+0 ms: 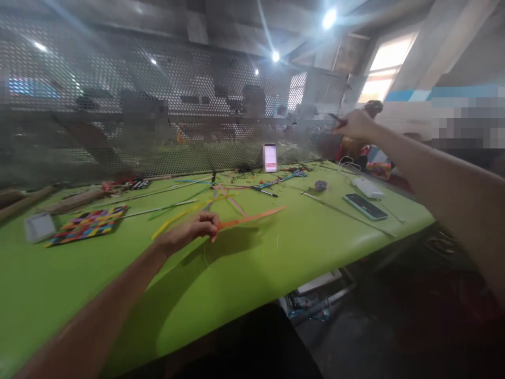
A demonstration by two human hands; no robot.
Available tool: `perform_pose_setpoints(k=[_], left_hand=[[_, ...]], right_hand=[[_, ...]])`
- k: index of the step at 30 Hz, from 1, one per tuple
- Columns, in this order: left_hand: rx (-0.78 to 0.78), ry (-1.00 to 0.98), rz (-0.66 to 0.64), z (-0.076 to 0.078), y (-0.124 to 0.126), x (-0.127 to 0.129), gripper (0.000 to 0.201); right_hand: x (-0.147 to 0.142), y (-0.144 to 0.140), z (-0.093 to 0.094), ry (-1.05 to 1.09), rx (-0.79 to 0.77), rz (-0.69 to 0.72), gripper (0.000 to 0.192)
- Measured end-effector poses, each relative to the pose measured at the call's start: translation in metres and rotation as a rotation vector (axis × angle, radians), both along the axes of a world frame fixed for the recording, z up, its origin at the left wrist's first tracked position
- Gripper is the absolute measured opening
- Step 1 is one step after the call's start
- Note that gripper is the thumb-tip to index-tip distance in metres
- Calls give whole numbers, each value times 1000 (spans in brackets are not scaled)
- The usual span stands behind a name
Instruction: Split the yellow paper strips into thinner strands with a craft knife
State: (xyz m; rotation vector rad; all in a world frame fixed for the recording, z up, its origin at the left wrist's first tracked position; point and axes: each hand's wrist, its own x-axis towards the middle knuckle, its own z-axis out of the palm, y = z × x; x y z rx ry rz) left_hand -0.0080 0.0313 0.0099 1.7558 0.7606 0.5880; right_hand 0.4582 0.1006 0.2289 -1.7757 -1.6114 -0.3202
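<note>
1. Fingers (212,218) of the left hand (200,227) pinch one end of a flat orange strip (256,216) over the near middle of a green bench (311,245); the strip's free end points right.

2. Raised high at right, the right hand (358,125) grips a slender dark object (337,120), too blurred to name, well apart from the strip.

3. Thin and narrow, the orange strip looks light and pliant, likelier to bend or crease than to snap; its smooth face may prove slightly slippery. A thumb-and-finger hold near one end, flat across the width, seems surest, and the left hand has it there.

4. Beyond the hand lie a yellow strip (168,221), slanting away from the near left, and a pink strip (233,201), whose near end shows just behind the orange one. A pen (265,191) rests to the right.

5. At left, a multicoloured woven mat (92,223) lies beside a pale, box-like object (40,228); any contents cannot be made out.

6. At right, a white block (368,188), perhaps a case, sits just beyond a dark-screened phone (365,206). It appears sealed, and whether it holds anything cannot be told. A small multicoloured ball (321,185) lies farther left.

7. Below the bench's near edge, crumpled bluish material (311,305) shows dimly beside a metal bar; whether a container carries it is unclear.
</note>
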Motion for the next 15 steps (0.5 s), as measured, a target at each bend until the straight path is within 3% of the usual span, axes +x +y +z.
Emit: perform_pose_setpoints(k=[4, 9, 15], left_hand=[[103, 94, 19, 4, -5, 7, 18], [227, 134, 144, -2, 0, 10, 24], [364, 1, 300, -9, 6, 17, 30]], right_hand=[[-65, -12, -20, -62, -347, 273, 34], [-131, -30, -52, 14, -448, 641, 21], [-173, -35, -78, 61, -462, 829, 15]])
